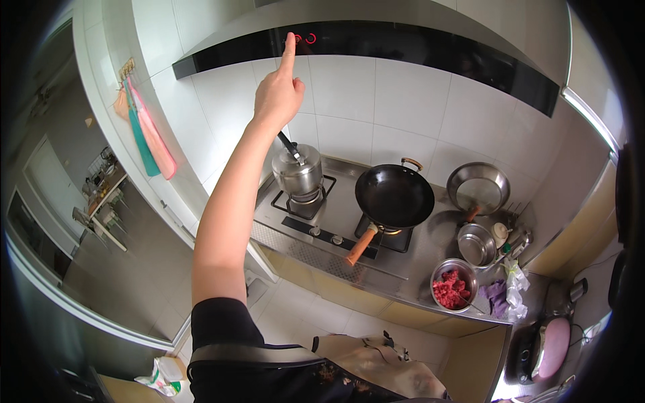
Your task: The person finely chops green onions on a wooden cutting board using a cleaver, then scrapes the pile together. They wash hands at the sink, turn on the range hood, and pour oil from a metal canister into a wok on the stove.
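Observation:
My left hand (280, 93) is raised to the black front panel of the range hood (383, 43), its index finger extended and the other fingers curled in. The fingertip lies over the panel beside red lit ring marks (311, 38); whether it touches cannot be made out. Nothing is held in this hand. My right hand is out of view. Below the hood, a lidded stainless steel kettle (297, 174) stands on the left burner of the gas stove (330, 214). A black wok (394, 196) with a wooden handle (362, 244) sits over the right burner.
Right of the stove stand a steel bowl of raw minced meat (452, 292), another steel bowl (476, 245) and a metal pan (478, 187) leaning on the wall. A purple cloth (495, 297) and plastic bag (516, 287) lie nearby. Cloths (146, 133) hang by the doorway.

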Motion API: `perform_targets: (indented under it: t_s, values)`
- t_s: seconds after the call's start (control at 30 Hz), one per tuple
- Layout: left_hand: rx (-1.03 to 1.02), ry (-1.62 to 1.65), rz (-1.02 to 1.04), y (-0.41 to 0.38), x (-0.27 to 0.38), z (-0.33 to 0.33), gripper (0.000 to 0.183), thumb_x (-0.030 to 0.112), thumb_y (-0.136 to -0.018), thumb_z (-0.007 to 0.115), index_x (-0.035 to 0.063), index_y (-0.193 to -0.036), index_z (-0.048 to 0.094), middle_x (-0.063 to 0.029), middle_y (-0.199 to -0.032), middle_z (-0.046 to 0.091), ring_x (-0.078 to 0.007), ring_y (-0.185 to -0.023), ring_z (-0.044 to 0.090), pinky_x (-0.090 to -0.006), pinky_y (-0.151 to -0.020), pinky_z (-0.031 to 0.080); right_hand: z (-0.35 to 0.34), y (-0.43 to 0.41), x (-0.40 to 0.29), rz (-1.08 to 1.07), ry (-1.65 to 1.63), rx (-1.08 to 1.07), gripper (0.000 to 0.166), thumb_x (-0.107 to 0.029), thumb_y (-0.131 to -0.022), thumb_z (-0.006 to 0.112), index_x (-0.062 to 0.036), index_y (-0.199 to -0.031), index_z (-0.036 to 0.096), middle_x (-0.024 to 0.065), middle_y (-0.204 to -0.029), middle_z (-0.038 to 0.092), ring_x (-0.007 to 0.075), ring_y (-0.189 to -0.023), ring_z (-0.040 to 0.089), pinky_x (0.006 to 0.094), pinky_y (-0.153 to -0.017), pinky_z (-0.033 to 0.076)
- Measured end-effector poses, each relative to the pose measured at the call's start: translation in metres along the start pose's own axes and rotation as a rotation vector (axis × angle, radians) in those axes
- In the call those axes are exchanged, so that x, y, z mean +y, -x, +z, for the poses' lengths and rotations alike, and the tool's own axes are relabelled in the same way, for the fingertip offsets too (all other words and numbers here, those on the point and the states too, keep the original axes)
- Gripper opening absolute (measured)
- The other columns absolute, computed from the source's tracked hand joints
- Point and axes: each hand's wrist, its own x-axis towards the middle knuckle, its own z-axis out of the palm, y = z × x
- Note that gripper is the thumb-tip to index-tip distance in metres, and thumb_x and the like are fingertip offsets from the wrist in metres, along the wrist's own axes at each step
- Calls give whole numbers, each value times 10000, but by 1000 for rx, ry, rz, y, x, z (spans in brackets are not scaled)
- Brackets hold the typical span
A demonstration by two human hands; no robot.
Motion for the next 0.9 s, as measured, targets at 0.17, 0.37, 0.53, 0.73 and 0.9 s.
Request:
perform_targets:
  t_s: [0.17, 0.37, 0.53, 0.73, 0.9]
  values:
    - [105, -56, 151, -1, -12, -9, 868, 20, -839, 550, 184, -1525, 44, -72, -555, 524, -200, -479, 525, -343, -470, 442, 64, 4, -5, -2, -28, 15, 346, -364, -909, 517, -68, -1056, 619, 96, -1006, 651, 235, -940, 610, 365, -832, 484]
    - [27, -141, 170, -15, -29, -8, 815, 25, -852, 546, 252, -1519, 136, -82, -542, 506, -206, -481, 497, -351, -513, 429, 108, 17, -2, 1, -49, 50, 351, -371, -887, 544, -70, -1048, 625, 89, -998, 657, 236, -927, 616, 362, -825, 487]
    - [102, 137, 162, -18, -43, -21, 754, 56, -865, 562, 257, -1508, 222, -78, -535, 468, -171, -471, 441, -310, -533, 426, 119, 34, 11, 1, -93, 101, 356, -376, -868, 566, -72, -1042, 630, 83, -992, 662, 237, -916, 620, 360, -820, 489]
    - [229, 360, 103, 21, -57, -39, 715, -13, -886, 540, 201, -1504, 249, 10, -562, 352, -67, -528, 327, -172, -551, 332, 111, 64, 45, 8, -189, 170, 364, -382, -845, 592, -74, -1034, 636, 76, -984, 668, 238, -902, 626, 357, -813, 492]
    - [198, 457, 32, 45, -47, -44, 710, -24, -904, 539, 193, -1510, 240, 46, -580, 342, -50, -540, 299, -169, -530, 289, 59, 116, 122, -102, -732, 95, 372, -387, -826, 615, -75, -1027, 640, 70, -977, 673, 240, -891, 631, 355, -808, 495]
